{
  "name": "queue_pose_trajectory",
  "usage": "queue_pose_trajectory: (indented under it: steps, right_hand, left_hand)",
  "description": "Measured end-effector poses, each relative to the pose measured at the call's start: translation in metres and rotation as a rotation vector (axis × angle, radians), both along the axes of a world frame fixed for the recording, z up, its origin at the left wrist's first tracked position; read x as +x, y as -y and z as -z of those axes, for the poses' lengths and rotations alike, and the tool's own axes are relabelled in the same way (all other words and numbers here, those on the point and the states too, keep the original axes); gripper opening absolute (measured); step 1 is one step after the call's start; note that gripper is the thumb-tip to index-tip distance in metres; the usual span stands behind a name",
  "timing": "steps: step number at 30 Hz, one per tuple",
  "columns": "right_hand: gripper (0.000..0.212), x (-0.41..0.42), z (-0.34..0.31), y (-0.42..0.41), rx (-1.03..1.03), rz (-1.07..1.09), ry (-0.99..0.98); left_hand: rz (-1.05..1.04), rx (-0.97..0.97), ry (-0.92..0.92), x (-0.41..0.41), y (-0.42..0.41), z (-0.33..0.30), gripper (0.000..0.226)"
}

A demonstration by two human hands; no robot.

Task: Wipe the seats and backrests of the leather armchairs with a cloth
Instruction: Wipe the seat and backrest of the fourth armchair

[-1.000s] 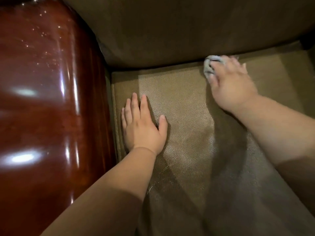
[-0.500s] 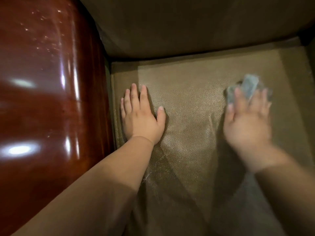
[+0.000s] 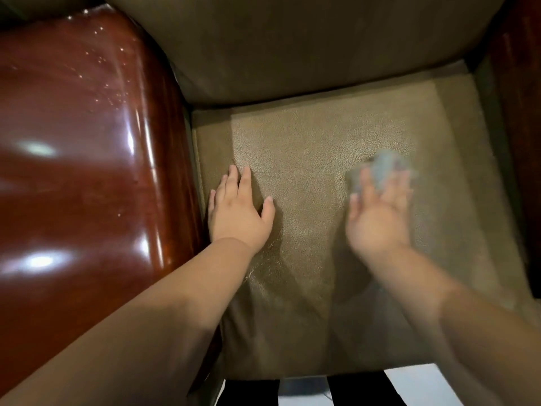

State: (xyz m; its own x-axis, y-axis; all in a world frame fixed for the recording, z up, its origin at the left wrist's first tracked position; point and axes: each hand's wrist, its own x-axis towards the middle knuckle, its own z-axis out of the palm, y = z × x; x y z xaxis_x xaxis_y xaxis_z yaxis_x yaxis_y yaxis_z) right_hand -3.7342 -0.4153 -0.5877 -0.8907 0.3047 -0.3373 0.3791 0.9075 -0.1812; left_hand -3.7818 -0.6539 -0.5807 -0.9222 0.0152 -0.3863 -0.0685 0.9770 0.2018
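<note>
Seat edges: the olive-brown leather seat cushion [image 3: 307,159] was bounded left by a glossy red-brown wooden armrest [image 3: 87,171], far by the brown leather backrest [image 3: 307,48]; open leather lay between the hands.
Left hand [image 3: 238,213]: flat, fingers straight, beside the armrest.
Right hand [image 3: 379,215]: blurred, fingers straight, pressing a crumpled grey cloth [image 3: 383,171] right of centre; its long axis could not be told.
Near: black-and-white floor [image 3: 409,388].

The olive-brown leather seat cushion [image 3: 307,148] looks pebbled, softly sheened (matter on the backrest [image 3: 292,48]). The reddish-brown wooden armrest [image 3: 82,159] is glossy, lacquered. The grey cloth [image 3: 383,168] looks soft.
</note>
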Motion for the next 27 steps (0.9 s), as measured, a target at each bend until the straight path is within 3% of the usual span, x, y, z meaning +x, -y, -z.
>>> queue_pose_trajectory:
  steps: [3, 5, 7, 10, 12, 14, 17, 19, 22, 25, 27]
  right_hand:
    - [0.059, 0.048, 0.001, 0.047, -0.176, -0.767, -0.059]
    - [0.055, 0.042, 0.001, 0.029, -0.198, -1.032, -0.050]
    - [0.055, 0.019, 0.006, 0.001, -0.079, -0.934, -0.088]
    - [0.060, -0.010, 0.000, -0.020, -0.012, -0.285, -0.021]
    - [0.065, -0.008, -0.003, 0.006, -0.040, -0.077, 0.046]
    - [0.070, 0.015, -0.001, 0.045, -0.096, -0.299, 0.014]
    - [0.061, 0.066, 0.001, 0.076, -0.220, -0.904, -0.037]
    - [0.050, 0.084, -0.015, 0.071, -0.250, -1.018, 0.112]
    - [0.058, 0.084, -0.059, 0.048, -0.135, -0.983, 0.382]
    - [0.077, 0.071, -0.117, 0.032, -0.128, -0.661, 0.651]
    - [0.059, 0.062, -0.154, 0.025, -0.168, -0.467, 0.619]
  left_hand:
    - [-0.016, 0.048, 0.078, 0.012, 0.008, -0.010, 0.073]
    - [-0.067, 0.101, 0.141, 0.024, 0.011, -0.014, 0.069]
    - [-0.107, 0.141, 0.174, 0.033, 0.012, -0.017, 0.067]
    - [-0.103, 0.117, 0.143, 0.039, 0.010, -0.014, 0.068]
    - [-0.061, 0.055, 0.166, 0.041, 0.008, -0.013, 0.074]
    - [0.062, -0.071, 0.233, 0.044, 0.010, -0.017, 0.081]
    - [0.285, -0.209, 0.361, 0.058, 0.015, -0.037, 0.089]
    - [0.486, -0.280, 0.420, 0.078, 0.024, -0.058, 0.082]
    - [0.656, -0.208, 0.452, 0.108, 0.038, -0.096, 0.064]
    - [0.541, -0.083, 0.494, 0.119, 0.053, -0.145, 0.051]
    - [0.392, -0.027, 0.500, 0.118, 0.058, -0.178, 0.048]
